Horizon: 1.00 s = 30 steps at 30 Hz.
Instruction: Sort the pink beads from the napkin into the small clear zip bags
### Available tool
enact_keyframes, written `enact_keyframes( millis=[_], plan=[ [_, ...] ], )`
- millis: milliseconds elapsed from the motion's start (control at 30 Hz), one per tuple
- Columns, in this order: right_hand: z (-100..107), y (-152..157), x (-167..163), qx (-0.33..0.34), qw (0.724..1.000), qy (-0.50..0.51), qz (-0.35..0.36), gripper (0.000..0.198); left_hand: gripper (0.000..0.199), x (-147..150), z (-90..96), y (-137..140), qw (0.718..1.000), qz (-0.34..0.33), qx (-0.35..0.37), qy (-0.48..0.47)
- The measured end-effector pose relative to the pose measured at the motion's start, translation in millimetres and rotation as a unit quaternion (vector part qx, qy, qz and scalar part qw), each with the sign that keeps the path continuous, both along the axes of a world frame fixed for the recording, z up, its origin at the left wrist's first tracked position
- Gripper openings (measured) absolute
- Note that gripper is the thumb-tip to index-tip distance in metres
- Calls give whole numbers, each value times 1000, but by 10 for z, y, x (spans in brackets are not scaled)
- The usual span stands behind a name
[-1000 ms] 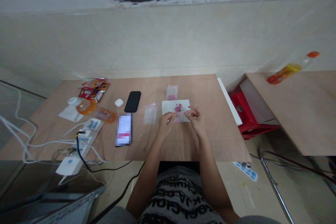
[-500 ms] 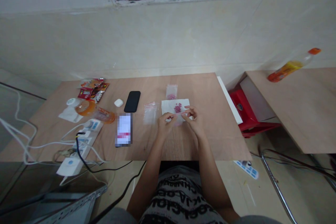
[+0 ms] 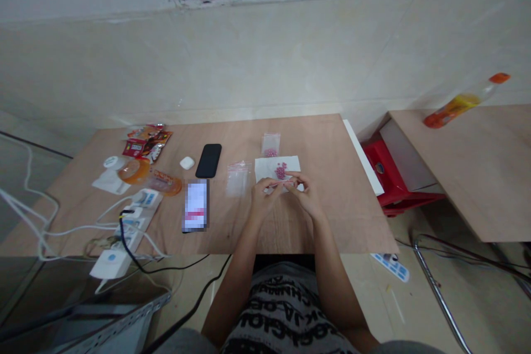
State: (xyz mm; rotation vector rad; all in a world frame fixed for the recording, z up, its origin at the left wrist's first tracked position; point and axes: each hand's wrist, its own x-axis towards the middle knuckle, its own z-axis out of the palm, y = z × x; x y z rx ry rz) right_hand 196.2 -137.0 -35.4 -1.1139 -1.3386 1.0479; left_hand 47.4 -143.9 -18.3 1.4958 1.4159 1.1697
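My left hand (image 3: pixel 262 192) and my right hand (image 3: pixel 307 194) are close together over the front part of a white paper sheet (image 3: pixel 265 165). Both pinch the pinkish top edge of a small clear zip bag (image 3: pixel 279 183), whose lower part is mostly hidden by my fingers. Several pink beads (image 3: pixel 281 171) lie in a loose heap on the paper, just beyond my fingertips. Behind the paper, a clear bag (image 3: pixel 271 144) with pink beads at its bottom lies flat. To the left of my left hand are flat clear zip bags (image 3: pixel 238 178) with pinkish top edges.
Left on the table (image 3: pixel 332 160) are a black phone (image 3: pixel 208 160), a lit phone (image 3: pixel 195 205), a white case (image 3: pixel 187 163), an orange drink bottle (image 3: pixel 143 174), snack packets (image 3: pixel 147 141) and a power strip (image 3: pixel 135 227) with cables. A red stool (image 3: pixel 384 177) stands right.
My hands have drawn slightly closer together. My right fingers have come down toward the bag's edge, which both hands still pinch.
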Motion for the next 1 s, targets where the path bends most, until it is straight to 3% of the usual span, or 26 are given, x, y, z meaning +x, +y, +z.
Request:
enact_keyframes(
  millis=[267,567,800,1000],
  plan=[
    [61,-25,35,-1,999,-17,43,36,20,2,-12,19,999,-13,-3,-43],
    [54,-34,29,58,990,-125,19,24,21,20,-13,19,998,-31,-16,-47],
    [56,-31,49,48,992,-91,-74,23,26,-34,-50,23,999,-1,-25,-42],
    [11,-10,117,34,997,-47,-55,34,25,-73,-45,39,999,5,7,-32]
  ],
)
